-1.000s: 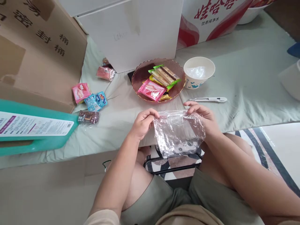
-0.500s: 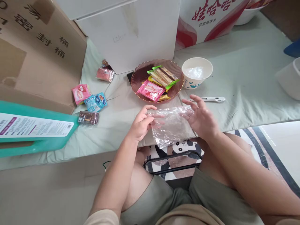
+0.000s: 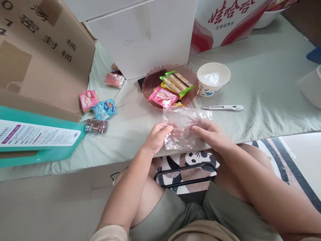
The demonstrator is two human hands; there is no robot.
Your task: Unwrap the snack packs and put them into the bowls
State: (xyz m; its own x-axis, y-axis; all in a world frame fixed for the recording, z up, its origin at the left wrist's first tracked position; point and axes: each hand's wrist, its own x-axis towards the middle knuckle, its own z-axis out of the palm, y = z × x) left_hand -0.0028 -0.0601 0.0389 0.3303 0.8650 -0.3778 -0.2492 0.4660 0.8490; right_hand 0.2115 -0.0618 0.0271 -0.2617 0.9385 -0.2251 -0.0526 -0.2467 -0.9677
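Observation:
Between my two hands is a clear plastic bag (image 3: 184, 142), spread out flat above the cloth's front edge. My left hand (image 3: 157, 136) grips its left side, thumb on top and fingers behind the film. On the other side my right hand (image 3: 212, 134) pinches the bag with the thumb in front and the fingers showing through behind. Just beyond the bag stands a pink ribbed bowl (image 3: 147, 95) holding a pink snack packet (image 3: 164, 96) and several green-edged stick packets (image 3: 177, 82). A white utility knife (image 3: 223, 107) lies right of the bag.
A paper cup (image 3: 209, 90) with clear plastic inside stands right of the bowl. At left lie a pink packet (image 3: 89, 99), blue packets (image 3: 102, 109) and a brown cocoa packet (image 3: 96, 126). Cardboard (image 3: 50, 77) and white (image 3: 150, 40) boxes rise behind; a teal container (image 3: 57, 140) is near left.
My right hand has closed from spread fingers onto the bag. The bag has moved up a little and now overlaps the bowl's front rim.

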